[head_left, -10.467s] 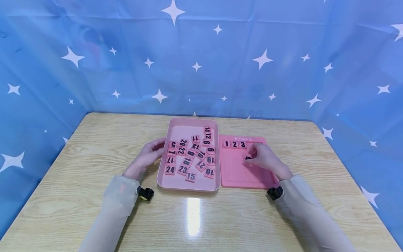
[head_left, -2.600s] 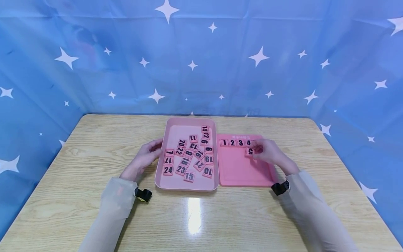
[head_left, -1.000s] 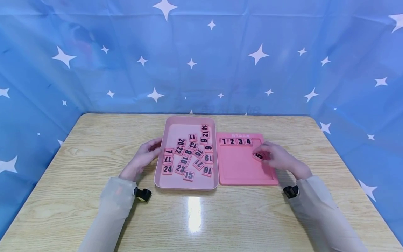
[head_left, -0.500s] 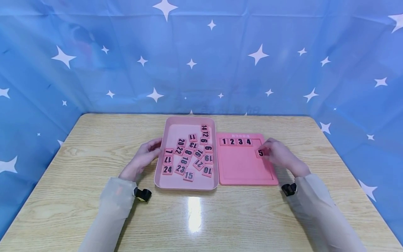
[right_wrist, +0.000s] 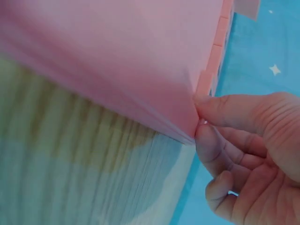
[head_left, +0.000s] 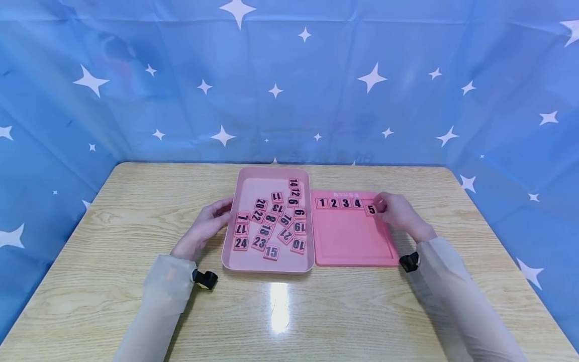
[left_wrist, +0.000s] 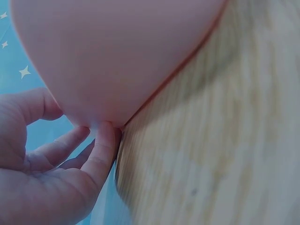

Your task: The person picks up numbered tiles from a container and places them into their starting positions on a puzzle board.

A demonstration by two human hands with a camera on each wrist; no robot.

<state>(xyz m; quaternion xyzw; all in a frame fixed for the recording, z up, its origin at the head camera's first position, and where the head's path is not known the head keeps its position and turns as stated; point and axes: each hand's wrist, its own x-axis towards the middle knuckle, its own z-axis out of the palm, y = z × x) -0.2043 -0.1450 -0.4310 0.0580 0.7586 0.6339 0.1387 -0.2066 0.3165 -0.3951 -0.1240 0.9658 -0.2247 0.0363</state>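
Note:
My right hand (head_left: 399,211) pinches the edge of a pink number tile marked 5 (head_left: 370,209) between thumb and index finger. The tile stands at the right end of a row of tiles 1 to 4 (head_left: 340,203), slightly lower than they are, on the pink puzzle board (head_left: 353,241). In the right wrist view the thumb and index finger (right_wrist: 225,110) meet at the board's corner, beside the tile's end. My left hand (head_left: 205,226) touches the left side of a pale pink tray (head_left: 253,264), its fingertips (left_wrist: 105,129) against the outer wall.
Inside the tray lie many loose number tiles, turned various ways, such as 24 (head_left: 240,243) and 15 (head_left: 271,252). Tray and board stand side by side on a wooden table (head_left: 158,196), before a blue curtain with white stars (head_left: 289,100).
Tile 4 has joined the row and tile 5 has left the tray. Lately my right hand has turned tile 5 upright and moved it up beside 4. The left hand stays at the tray.

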